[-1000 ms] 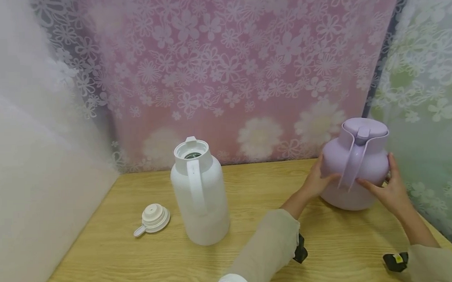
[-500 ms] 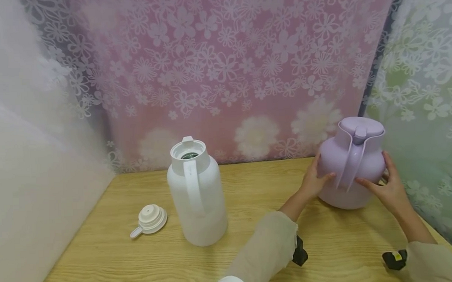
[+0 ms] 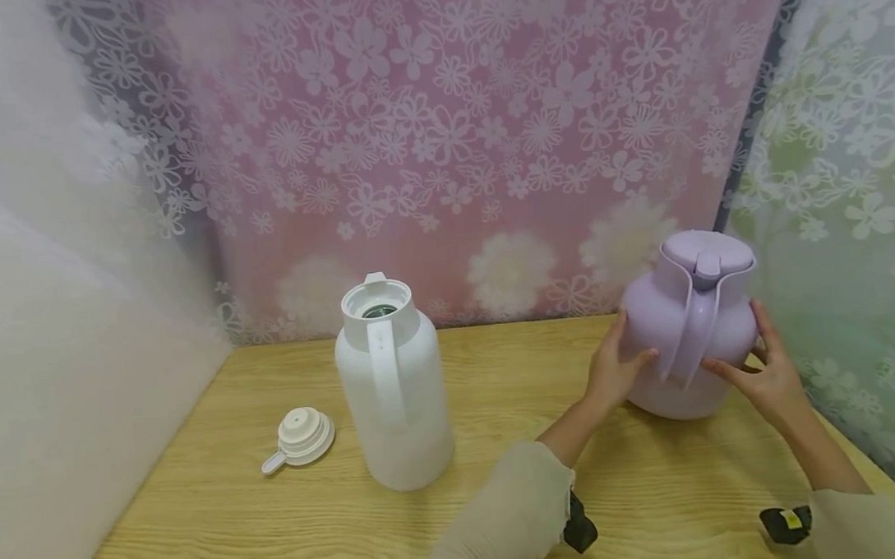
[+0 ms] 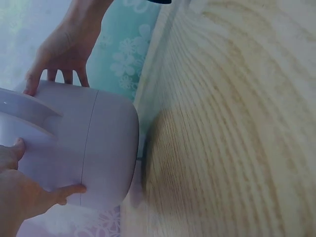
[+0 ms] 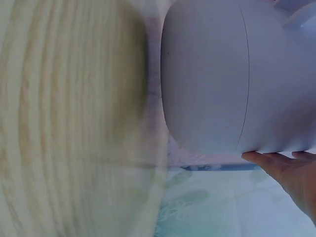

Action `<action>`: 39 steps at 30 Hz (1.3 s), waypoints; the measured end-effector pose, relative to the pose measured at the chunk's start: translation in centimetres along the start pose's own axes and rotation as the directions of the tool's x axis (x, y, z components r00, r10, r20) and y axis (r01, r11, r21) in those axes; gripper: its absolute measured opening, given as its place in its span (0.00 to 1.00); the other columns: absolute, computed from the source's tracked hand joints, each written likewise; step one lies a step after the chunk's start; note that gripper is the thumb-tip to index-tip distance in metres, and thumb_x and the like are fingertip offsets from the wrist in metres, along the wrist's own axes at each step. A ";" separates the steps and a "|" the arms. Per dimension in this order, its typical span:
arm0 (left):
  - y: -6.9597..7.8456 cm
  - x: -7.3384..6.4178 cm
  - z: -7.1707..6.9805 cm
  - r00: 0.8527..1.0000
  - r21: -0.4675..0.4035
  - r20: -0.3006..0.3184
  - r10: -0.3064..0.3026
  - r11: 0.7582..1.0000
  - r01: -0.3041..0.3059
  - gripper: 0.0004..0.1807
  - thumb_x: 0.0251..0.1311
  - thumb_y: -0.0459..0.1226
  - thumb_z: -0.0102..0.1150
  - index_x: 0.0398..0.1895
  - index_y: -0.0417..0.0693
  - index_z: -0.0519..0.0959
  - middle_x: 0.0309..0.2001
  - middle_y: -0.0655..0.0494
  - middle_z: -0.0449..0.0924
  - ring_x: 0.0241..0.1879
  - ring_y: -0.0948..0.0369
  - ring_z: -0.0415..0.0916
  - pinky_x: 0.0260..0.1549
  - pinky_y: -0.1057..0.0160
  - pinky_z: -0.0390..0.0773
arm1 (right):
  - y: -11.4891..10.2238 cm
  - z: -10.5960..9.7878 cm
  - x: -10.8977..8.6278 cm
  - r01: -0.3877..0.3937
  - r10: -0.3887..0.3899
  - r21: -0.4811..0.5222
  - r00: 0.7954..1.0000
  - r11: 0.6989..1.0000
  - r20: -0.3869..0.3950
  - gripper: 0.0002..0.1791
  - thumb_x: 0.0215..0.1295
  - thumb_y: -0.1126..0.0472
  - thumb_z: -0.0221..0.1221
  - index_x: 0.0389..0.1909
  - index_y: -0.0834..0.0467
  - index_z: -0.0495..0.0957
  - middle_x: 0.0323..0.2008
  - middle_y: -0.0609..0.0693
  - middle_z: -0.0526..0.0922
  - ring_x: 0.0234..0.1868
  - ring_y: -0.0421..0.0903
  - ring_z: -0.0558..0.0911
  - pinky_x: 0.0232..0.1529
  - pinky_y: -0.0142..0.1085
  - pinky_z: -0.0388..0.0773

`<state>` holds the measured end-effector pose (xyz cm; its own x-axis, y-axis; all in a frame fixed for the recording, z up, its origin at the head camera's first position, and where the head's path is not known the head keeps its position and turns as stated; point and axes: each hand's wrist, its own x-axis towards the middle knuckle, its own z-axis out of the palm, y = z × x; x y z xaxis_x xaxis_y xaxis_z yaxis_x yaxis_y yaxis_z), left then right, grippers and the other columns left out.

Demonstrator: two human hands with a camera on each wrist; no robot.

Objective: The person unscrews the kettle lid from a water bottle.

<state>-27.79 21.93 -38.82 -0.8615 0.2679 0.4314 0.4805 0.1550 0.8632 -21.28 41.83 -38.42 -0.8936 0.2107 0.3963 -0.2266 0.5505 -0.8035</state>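
A squat lilac thermos jug (image 3: 660, 330), its lid on, is held upright between both hands at the right of the head view. My left hand (image 3: 612, 372) grips its left side, thumb near the handle (image 3: 694, 337). My right hand (image 3: 769, 383) grips the right side, fingers spread round the body. Both wrist views show a narrow gap between the jug's base (image 5: 168, 74) and the wooden table (image 5: 74, 74), so it is off the surface. Left of it stands a taller white thermos jug (image 3: 407, 396), its mouth uncovered and its handle facing me.
A white stopper (image 3: 305, 432) with a tab lies on the table left of the white jug. Flower-patterned pink sheeting (image 3: 443, 148) hangs behind the table. A pale wall (image 3: 72, 325) bounds the left, and a greenish flowered sheet (image 3: 848, 298) stands close to the right.
The lilac jug has shifted slightly to the left, with both hands still gripping it. The white jug and stopper stay where they were on the table.
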 end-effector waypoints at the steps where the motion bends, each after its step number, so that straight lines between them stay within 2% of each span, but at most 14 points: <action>1: 0.2 -0.3 -0.2 1.000 -0.003 -0.014 0.004 1.000 -0.004 0.39 0.53 0.40 0.64 0.69 0.49 0.58 0.65 0.53 0.61 0.62 0.60 0.58 0.58 0.67 0.58 | -0.3 0.0 -0.1 0.013 -0.013 -0.004 1.000 1.000 0.007 0.51 0.61 0.61 0.59 0.70 0.33 0.32 0.71 0.42 0.36 0.65 0.68 0.47 0.53 0.29 0.66; 3: 0.8 -0.8 -0.7 0.999 -0.003 -0.041 0.015 1.000 -0.015 0.39 0.53 0.40 0.64 0.68 0.48 0.59 0.65 0.53 0.60 0.63 0.59 0.58 0.58 0.66 0.57 | -1.1 -0.1 -0.3 0.050 -0.050 0.004 0.998 0.999 0.042 0.52 0.61 0.63 0.59 0.70 0.33 0.32 0.71 0.43 0.35 0.64 0.69 0.46 0.51 0.25 0.66; 5: 1.4 -1.5 -1.2 0.998 -0.001 -0.066 0.020 1.000 -0.020 0.39 0.52 0.40 0.64 0.68 0.47 0.60 0.65 0.54 0.60 0.63 0.59 0.57 0.58 0.66 0.57 | -1.7 -0.2 -0.5 0.074 -0.073 -0.007 0.996 0.997 0.054 0.52 0.61 0.65 0.59 0.70 0.34 0.32 0.71 0.43 0.36 0.65 0.66 0.48 0.40 0.15 0.64; 9: 2.5 -2.7 -2.1 0.994 0.018 -0.107 0.028 1.000 -0.026 0.38 0.52 0.39 0.64 0.67 0.44 0.61 0.65 0.53 0.60 0.63 0.59 0.56 0.59 0.64 0.57 | -2.2 0.2 -0.9 0.124 -0.123 -0.009 0.990 0.992 0.071 0.53 0.59 0.70 0.59 0.71 0.37 0.34 0.71 0.45 0.37 0.64 0.46 0.56 0.38 0.14 0.64; 12: 3.0 -3.6 -2.5 0.990 0.025 -0.139 0.027 0.999 -0.024 0.38 0.52 0.39 0.64 0.67 0.44 0.61 0.65 0.51 0.60 0.63 0.57 0.57 0.59 0.63 0.57 | -2.5 0.6 -1.2 0.154 -0.154 0.003 0.985 0.988 0.083 0.53 0.59 0.72 0.59 0.72 0.38 0.35 0.71 0.45 0.39 0.60 0.36 0.58 0.39 0.14 0.64; 17: 3.5 -4.7 -3.2 0.983 0.010 -0.185 -0.008 1.000 0.010 0.38 0.51 0.38 0.64 0.67 0.46 0.62 0.65 0.51 0.60 0.63 0.55 0.57 0.58 0.61 0.59 | -3.0 1.2 -1.7 0.170 -0.176 0.064 0.979 0.983 0.105 0.53 0.58 0.75 0.57 0.72 0.39 0.37 0.69 0.50 0.43 0.59 0.36 0.58 0.40 0.15 0.65; 20: 3.8 -5.4 -3.7 0.979 0.010 -0.206 0.008 1.000 -0.006 0.38 0.51 0.38 0.64 0.67 0.44 0.61 0.65 0.49 0.60 0.64 0.53 0.56 0.58 0.58 0.59 | -3.4 1.5 -1.9 0.180 -0.190 0.089 0.975 0.980 0.112 0.54 0.56 0.77 0.57 0.72 0.39 0.37 0.69 0.51 0.43 0.59 0.36 0.59 0.41 0.15 0.65; 27: 4.6 -6.9 -4.2 0.964 0.024 -0.259 0.054 0.998 -0.050 0.37 0.52 0.35 0.63 0.66 0.41 0.61 0.64 0.42 0.61 0.63 0.48 0.56 0.58 0.54 0.60 | -4.1 1.9 -2.5 0.230 -0.242 0.103 0.962 0.968 0.129 0.55 0.54 0.80 0.56 0.72 0.43 0.37 0.70 0.46 0.44 0.54 0.29 0.62 0.41 0.16 0.66; 33: 4.5 -8.1 -4.4 0.952 0.008 -0.302 0.043 0.999 -0.043 0.37 0.52 0.35 0.62 0.66 0.40 0.61 0.63 0.39 0.60 0.63 0.46 0.56 0.58 0.51 0.59 | -4.3 2.6 -2.7 0.266 -0.287 0.142 0.945 0.953 0.154 0.56 0.50 0.83 0.56 0.72 0.45 0.38 0.69 0.44 0.46 0.53 0.28 0.63 0.42 0.17 0.67; 39: 4.7 -9.2 -4.6 0.940 0.003 -0.339 0.028 1.000 -0.029 0.38 0.52 0.38 0.61 0.67 0.42 0.60 0.63 0.35 0.58 0.62 0.43 0.55 0.56 0.45 0.59 | -4.5 3.2 -3.0 0.282 -0.310 0.179 0.938 0.943 0.156 0.56 0.48 0.85 0.55 0.72 0.47 0.40 0.67 0.39 0.49 0.51 0.26 0.65 0.41 0.18 0.68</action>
<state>-18.36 15.77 -37.56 -0.8522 -0.0666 0.5189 0.5056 0.1501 0.8496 -18.85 36.15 -37.45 -0.8283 -0.0987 0.5515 -0.5345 0.4339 -0.7252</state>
